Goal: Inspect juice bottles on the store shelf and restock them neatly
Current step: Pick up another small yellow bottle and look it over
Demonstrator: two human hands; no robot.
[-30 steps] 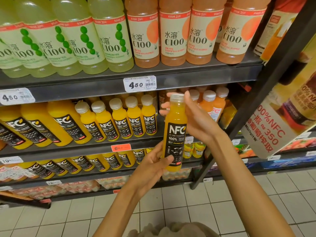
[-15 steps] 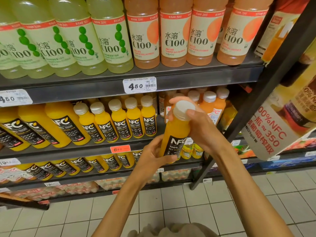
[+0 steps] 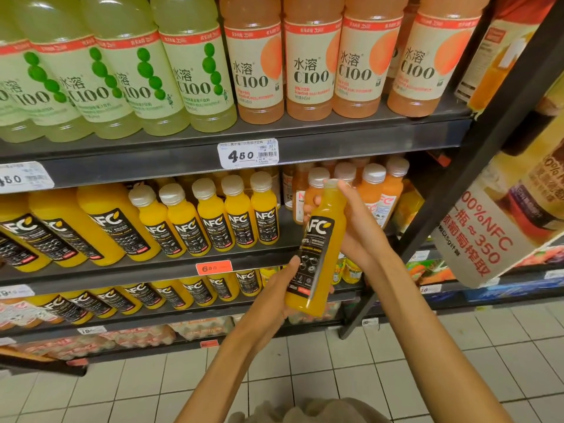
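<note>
Bottle: orange juice bottle with a black label, held in front of the middle shelf, off the shelf and clear of the rows behind it.
Axis: long axis runs steeply up and down, tilted; cap end points up and a little right, base down and left, label facing the viewer.
Left hand: left hand cups the lower body, thumb lying along the label's left edge, fingers wrapped behind.
Right hand: right hand grips the neck and shoulder from the right, fingers curled round just under the cap.
Change: half a second ago the cap was tipped toward the viewer so its white top showed; now the bottle has swung back more upright and the label reads from the front, and it sits slightly lower. A second ago it stood straight up.
Shelf row: small orange bottles with white caps stand upright just left of the held one.
Upper shelf: pale green bottles and peach bottles above a price tag.
</note>
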